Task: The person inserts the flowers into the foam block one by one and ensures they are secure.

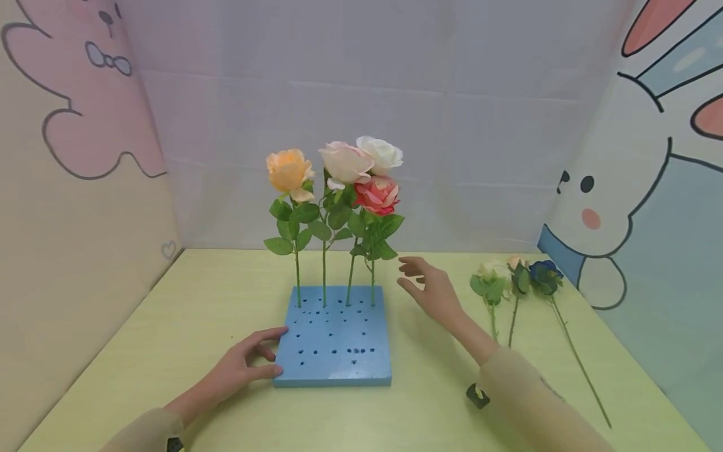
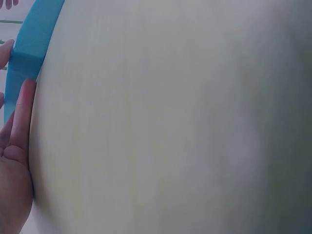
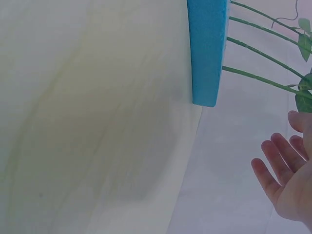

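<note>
A blue foam block [image 1: 333, 336] with many small holes lies on the table. Along its back row stand an orange rose [image 1: 288, 171], a pale pink rose [image 1: 343, 162], a white rose [image 1: 383, 154] and a red-pink rose [image 1: 377, 196], their stems stuck in holes. My left hand [image 1: 240, 364] touches the block's left edge with fingertips and thumb; in the left wrist view, fingers [image 2: 25, 112] lie against the block's side. To the right of the red-pink rose, my right hand [image 1: 432, 290] hovers with fingers loosely extended, holding nothing and apart from the stems.
On the table's right side lie a cream rose [image 1: 494, 276], a peach rose [image 1: 516, 261] and a dark blue rose [image 1: 545, 276], stems pointing toward the front. A pale wall [image 1: 480, 125] stands behind the table, with cartoon-printed panels at both sides.
</note>
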{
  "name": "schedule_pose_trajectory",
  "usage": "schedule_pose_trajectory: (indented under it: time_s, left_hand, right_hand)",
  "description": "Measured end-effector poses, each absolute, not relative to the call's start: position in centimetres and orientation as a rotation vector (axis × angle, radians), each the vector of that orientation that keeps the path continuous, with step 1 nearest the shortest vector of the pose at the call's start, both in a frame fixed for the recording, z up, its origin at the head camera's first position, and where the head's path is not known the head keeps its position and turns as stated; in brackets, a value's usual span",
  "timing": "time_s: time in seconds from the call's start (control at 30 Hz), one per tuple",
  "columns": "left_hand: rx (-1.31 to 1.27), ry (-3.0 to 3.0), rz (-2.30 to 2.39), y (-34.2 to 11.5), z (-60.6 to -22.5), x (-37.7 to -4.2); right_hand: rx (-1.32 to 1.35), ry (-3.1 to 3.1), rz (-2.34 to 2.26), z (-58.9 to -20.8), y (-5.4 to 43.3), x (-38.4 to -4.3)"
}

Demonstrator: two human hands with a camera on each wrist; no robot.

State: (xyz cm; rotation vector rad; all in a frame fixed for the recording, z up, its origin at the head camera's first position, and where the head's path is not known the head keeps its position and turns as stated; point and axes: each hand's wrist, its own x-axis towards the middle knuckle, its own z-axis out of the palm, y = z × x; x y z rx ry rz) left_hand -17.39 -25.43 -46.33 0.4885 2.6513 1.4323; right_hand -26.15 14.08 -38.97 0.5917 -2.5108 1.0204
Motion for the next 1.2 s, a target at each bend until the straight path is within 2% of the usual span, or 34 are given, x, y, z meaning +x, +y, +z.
schedule_pose_trajectory:
  time_s: [0.83,1.2]
  left_hand:
    - [0.513,2.629,1.452,-25.7,-46.7,-17.6]
    - [0.449,2.648,1.398,-25.6,-46.3,-17.6]
  right_hand:
    - [0.383,-2.479,0.993,-38.8,22.7,-25.2]
    - [0.296,-2.578,0.941,-39.3,25.6,-23.4]
